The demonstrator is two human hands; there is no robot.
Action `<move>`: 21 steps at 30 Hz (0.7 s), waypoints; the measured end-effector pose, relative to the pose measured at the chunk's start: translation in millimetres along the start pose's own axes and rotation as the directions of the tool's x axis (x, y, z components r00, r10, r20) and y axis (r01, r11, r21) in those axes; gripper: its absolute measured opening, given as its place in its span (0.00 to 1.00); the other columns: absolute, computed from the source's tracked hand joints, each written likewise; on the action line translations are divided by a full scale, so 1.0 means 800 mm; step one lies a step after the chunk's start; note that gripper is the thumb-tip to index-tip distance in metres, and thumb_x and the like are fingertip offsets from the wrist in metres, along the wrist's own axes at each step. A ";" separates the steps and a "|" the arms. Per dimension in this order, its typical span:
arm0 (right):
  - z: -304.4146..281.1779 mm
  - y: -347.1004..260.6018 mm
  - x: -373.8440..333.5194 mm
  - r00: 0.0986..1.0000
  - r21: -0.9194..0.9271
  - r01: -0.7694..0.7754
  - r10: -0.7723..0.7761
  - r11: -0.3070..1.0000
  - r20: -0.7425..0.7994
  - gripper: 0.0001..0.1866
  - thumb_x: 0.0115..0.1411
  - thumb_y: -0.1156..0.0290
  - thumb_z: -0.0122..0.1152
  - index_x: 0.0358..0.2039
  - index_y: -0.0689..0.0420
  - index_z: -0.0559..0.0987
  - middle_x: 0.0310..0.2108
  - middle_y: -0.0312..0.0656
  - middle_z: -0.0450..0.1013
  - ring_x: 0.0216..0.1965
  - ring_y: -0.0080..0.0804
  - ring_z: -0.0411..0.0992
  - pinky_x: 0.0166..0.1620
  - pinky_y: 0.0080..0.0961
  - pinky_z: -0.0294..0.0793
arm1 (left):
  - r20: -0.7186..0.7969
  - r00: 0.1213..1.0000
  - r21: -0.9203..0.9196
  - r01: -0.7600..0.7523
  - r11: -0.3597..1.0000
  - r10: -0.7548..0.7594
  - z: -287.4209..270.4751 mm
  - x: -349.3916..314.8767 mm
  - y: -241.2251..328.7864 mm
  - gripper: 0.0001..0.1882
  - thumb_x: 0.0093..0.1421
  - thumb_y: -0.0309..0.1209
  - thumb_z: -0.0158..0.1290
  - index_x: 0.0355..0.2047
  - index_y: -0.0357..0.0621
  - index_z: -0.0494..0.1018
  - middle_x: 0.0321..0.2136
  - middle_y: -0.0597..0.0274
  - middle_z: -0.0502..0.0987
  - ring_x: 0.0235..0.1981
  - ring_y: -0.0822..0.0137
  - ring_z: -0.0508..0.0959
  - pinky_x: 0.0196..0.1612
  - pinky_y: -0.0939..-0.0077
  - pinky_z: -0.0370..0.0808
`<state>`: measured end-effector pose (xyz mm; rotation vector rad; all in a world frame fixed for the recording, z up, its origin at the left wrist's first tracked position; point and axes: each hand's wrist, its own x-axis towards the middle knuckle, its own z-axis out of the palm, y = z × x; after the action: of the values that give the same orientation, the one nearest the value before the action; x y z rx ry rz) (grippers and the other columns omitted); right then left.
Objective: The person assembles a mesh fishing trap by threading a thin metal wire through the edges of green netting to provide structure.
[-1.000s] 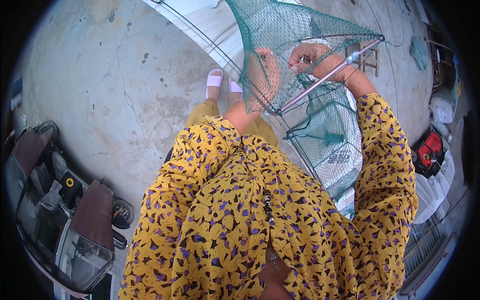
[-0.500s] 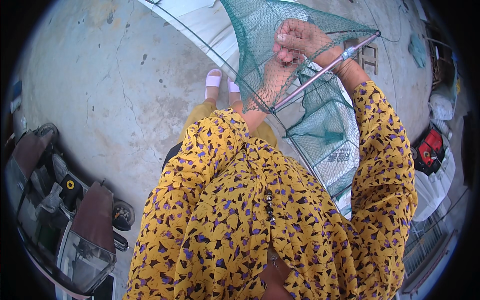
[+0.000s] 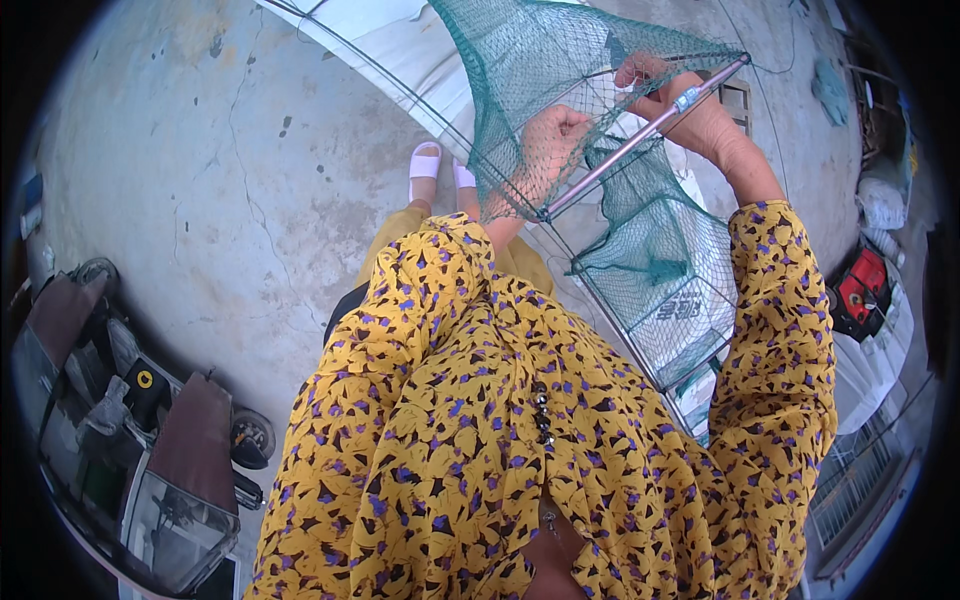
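A green mesh net (image 3: 478,60) on a frame of thin rods spreads in front of me. One pinkish metal rod (image 3: 620,157) with a blue-silver joint slants across it. My left hand (image 3: 550,145) is seen through the mesh, its thumb and fingers pinched together. Farther up and right, my right hand (image 3: 680,105) is partly behind the net and rod, its fingers curled together near the mesh. Whatever either hand grips is too fine to make out. A lower section of net (image 3: 660,262) hangs below the rod.
A white sheet (image 3: 400,45) lies on the concrete floor (image 3: 180,200) under the net. At the lower left stands a vehicle with brown seats (image 3: 190,430). A red and black machine (image 3: 862,290) and white plastic (image 3: 870,380) are on the right.
My hands, close together before, have moved apart. The right went up and right, and the left now sits lower behind the mesh. The net's upper part shifted slightly left.
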<state>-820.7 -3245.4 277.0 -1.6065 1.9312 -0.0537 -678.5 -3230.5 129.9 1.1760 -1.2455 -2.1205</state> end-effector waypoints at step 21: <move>0.067 0.059 0.036 0.941 0.132 -0.103 0.053 0.986 0.333 0.14 0.53 0.59 0.57 0.31 0.57 0.78 0.30 0.43 0.75 0.34 0.32 0.73 0.39 0.24 0.70 | 0.003 0.997 -0.347 0.078 0.934 -0.082 0.003 0.011 -0.022 0.07 0.53 0.27 0.51 0.28 0.36 0.68 0.22 0.61 0.74 0.16 0.78 0.68 0.19 0.83 0.66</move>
<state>-838.4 -3241.1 202.6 -1.3439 1.6880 0.0965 -684.1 -3226.8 111.5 1.0934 -0.7819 -2.2704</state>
